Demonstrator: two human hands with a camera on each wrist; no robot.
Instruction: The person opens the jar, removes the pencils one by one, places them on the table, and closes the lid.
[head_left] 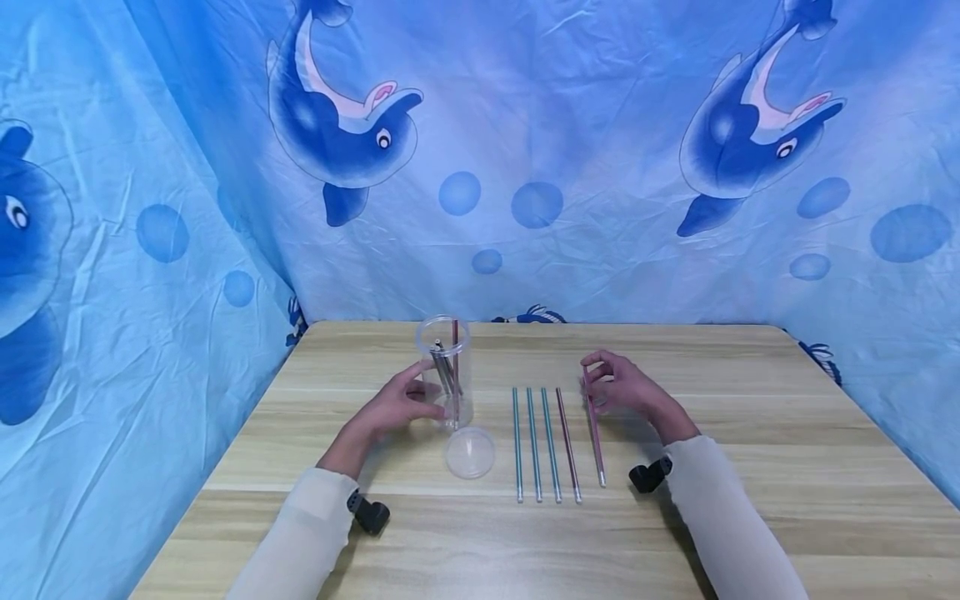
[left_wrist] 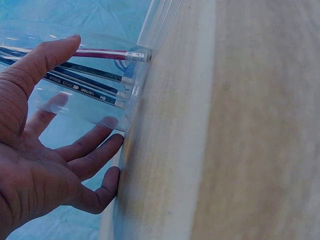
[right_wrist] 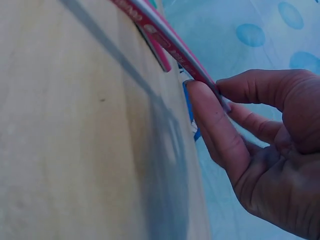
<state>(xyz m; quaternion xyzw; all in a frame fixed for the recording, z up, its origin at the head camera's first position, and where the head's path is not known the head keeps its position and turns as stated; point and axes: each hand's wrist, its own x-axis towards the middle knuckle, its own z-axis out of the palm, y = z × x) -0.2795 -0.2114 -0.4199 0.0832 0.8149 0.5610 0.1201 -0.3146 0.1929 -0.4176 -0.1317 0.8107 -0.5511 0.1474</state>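
My left hand holds a clear plastic jar upright, with the thumb on one side and fingers round the other. Inside the jar lean a red pencil and several dark pencils, silver ends down. Off to the right, my right hand pinches another red pencil near its far end, between thumb and fingertips. In the right wrist view its shadow falls on the wood apart from it. Left of this pencil, three teal pencils and one red pencil lie side by side.
A round clear lid lies just in front of the jar. The wooden table ends at a blue dolphin-print cloth hanging behind and along the sides. A dark camera sits on each wrist.
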